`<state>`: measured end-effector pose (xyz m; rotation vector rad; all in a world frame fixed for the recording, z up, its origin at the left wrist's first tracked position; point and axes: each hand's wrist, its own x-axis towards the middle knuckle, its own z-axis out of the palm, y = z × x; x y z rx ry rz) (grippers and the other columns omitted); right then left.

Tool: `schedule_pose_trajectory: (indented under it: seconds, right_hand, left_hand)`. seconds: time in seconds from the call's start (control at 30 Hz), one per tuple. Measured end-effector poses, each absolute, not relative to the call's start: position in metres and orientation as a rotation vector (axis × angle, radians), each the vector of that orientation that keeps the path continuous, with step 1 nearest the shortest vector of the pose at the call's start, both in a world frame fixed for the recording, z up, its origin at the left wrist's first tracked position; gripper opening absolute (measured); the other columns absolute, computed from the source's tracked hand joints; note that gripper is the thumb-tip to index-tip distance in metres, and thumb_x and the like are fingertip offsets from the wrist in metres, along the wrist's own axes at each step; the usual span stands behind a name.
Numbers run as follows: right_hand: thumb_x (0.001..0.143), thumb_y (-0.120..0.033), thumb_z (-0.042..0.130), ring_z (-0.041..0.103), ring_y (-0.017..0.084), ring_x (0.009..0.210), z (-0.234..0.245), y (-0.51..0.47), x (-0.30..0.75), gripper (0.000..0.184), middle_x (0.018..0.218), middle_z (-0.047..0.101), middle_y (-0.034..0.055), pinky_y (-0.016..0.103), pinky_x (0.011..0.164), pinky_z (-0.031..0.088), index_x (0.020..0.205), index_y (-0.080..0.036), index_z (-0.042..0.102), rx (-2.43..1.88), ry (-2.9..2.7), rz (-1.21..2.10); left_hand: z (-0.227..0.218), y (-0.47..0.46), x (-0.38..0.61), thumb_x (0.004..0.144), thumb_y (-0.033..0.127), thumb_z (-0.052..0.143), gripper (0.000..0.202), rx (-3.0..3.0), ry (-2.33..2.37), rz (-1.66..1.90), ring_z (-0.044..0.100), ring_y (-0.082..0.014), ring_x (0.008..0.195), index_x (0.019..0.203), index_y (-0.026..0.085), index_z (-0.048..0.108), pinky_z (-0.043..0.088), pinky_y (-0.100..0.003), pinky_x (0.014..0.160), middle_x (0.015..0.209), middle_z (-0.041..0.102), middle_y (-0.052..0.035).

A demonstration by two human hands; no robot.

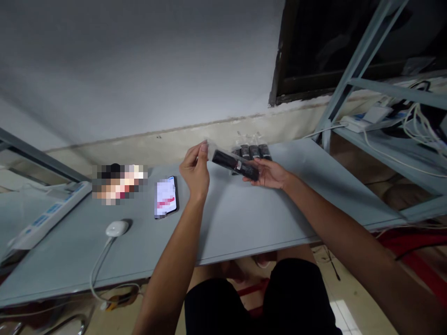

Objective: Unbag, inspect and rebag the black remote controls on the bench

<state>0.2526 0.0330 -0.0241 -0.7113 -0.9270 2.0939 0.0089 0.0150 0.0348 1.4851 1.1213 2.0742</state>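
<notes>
Phone (166, 197) on a grey table (244, 218), left hand (195, 170) pinching a clear bag (211, 151) at its top end, black packet (234, 164) inside it, lying across the loosely curled right hand (268, 174), more packets (254, 151) just behind

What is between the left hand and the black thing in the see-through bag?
Only a short stretch of the clear plastic bag lies between the left hand and the black item. No other object stands there. The right hand holds the item's other end through the bag.
</notes>
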Motion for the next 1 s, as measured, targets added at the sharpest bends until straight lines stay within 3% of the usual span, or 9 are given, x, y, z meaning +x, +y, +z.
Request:
schedule_pose_trajectory:
  seconds: [0.27, 0.33, 0.4, 0.47, 0.53, 0.63, 0.73, 0.83, 1.0]
  right_hand:
    - [0.086, -0.026, 0.081, 0.082, 0.023, 0.088, -0.026, 0.037, 0.267, 0.044, 0.11, 0.08, 0.0098, 0.021, 0.056, 0.063, 0.129, -0.022, 0.071, -0.768, -1.136, 2.121]
    - [0.084, -0.019, 0.083, 0.082, 0.02, 0.086, -0.025, 0.038, 0.272, 0.048, 0.106, 0.081, 0.0077, 0.017, 0.051, 0.059, 0.131, -0.023, 0.073, -0.777, -1.18, 2.077]
    - [0.083, -0.016, 0.085, 0.081, 0.017, 0.083, -0.025, 0.04, 0.276, 0.049, 0.1, 0.081, 0.0059, 0.013, 0.048, 0.056, 0.13, -0.023, 0.075, -0.787, -1.219, 2.033]
    - [0.083, -0.017, 0.087, 0.081, 0.016, 0.081, -0.024, 0.041, 0.28, 0.049, 0.096, 0.081, 0.0057, 0.012, 0.047, 0.054, 0.13, -0.023, 0.076, -0.804, -1.256, 2.008]
    - [0.082, -0.019, 0.088, 0.08, 0.016, 0.079, -0.025, 0.042, 0.282, 0.049, 0.094, 0.081, 0.0065, 0.012, 0.047, 0.054, 0.13, -0.021, 0.076, -0.822, -1.297, 2.005]
    - [0.08, -0.022, 0.091, 0.081, 0.017, 0.082, -0.026, 0.042, 0.285, 0.052, 0.097, 0.081, 0.0068, 0.013, 0.051, 0.057, 0.13, -0.021, 0.076, -0.846, -1.333, 2.0]
    - [0.077, -0.024, 0.094, 0.082, 0.018, 0.086, -0.026, 0.04, 0.286, 0.052, 0.11, 0.081, 0.0073, 0.015, 0.056, 0.06, 0.126, -0.023, 0.078, -0.878, -1.386, 1.975]
    - [0.074, -0.025, 0.096, 0.082, 0.02, 0.088, -0.022, 0.038, 0.289, 0.051, 0.115, 0.08, 0.0103, 0.019, 0.062, 0.063, 0.122, -0.02, 0.078, -0.935, -1.481, 1.943]
    - [0.07, -0.033, 0.098, 0.074, 0.016, 0.07, -0.012, 0.04, 0.302, 0.041, 0.082, 0.079, 0.0082, 0.022, 0.057, 0.058, 0.101, -0.013, 0.079, -1.087, -1.583, 1.624]
  left_hand:
    - [0.03, 0.03, -0.005, 0.096, 0.057, 0.068, 0.041, 1.302, 1.201, 2.066, 0.072, -0.0156, 0.083, 0.116, 0.022, 0.077, 0.057, -0.025, 0.067, 0.105, 0.078, -0.0076]
    - [0.027, 0.032, -0.015, 0.099, 0.056, 0.064, 0.043, 1.39, 1.319, 2.085, 0.074, -0.019, 0.096, 0.125, 0.023, 0.074, 0.06, -0.03, 0.078, 0.114, 0.078, -0.0091]
    - [0.026, 0.032, -0.024, 0.099, 0.054, 0.065, 0.046, 1.61, 1.467, 2.094, 0.068, -0.0254, 0.124, 0.134, 0.025, 0.069, 0.058, -0.041, 0.1, 0.134, 0.072, -0.0117]
    - [0.025, 0.03, -0.028, 0.094, 0.055, 0.072, 0.052, 1.976, 1.528, 1.959, 0.053, -0.0321, 0.146, 0.139, 0.027, 0.067, 0.047, -0.051, 0.118, 0.15, 0.063, -0.0127]
    - [0.024, 0.026, -0.023, 0.086, 0.059, 0.081, 0.063, 2.407, 1.41, 1.603, 0.044, -0.0361, 0.153, 0.14, 0.029, 0.067, 0.037, -0.056, 0.126, 0.156, 0.059, -0.0121]
    - [0.018, 0.019, -0.005, 0.082, 0.055, 0.086, 0.073, 2.807, 1.104, 0.922, 0.048, -0.035, 0.152, 0.147, 0.031, 0.063, 0.034, -0.056, 0.128, 0.158, 0.058, -0.0116]
    - [0.01, 0.014, 0.009, 0.091, 0.031, 0.077, 0.065, 2.855, 1.041, 0.496, 0.063, -0.0297, 0.137, 0.153, 0.028, 0.057, 0.046, -0.05, 0.119, 0.15, 0.065, -0.0114]
    - [0.007, 0.014, 0.007, 0.092, 0.017, 0.066, 0.061, 2.81, 1.122, 0.349, 0.068, -0.0271, 0.129, 0.152, 0.028, 0.058, 0.054, -0.042, 0.11, 0.143, 0.07, -0.0095]
    - [0.011, 0.017, -0.013, 0.092, 0.019, 0.064, 0.055, 2.718, 1.306, 0.291, 0.07, -0.0286, 0.125, 0.146, 0.03, 0.064, 0.056, -0.042, 0.107, 0.141, 0.071, -0.0074]
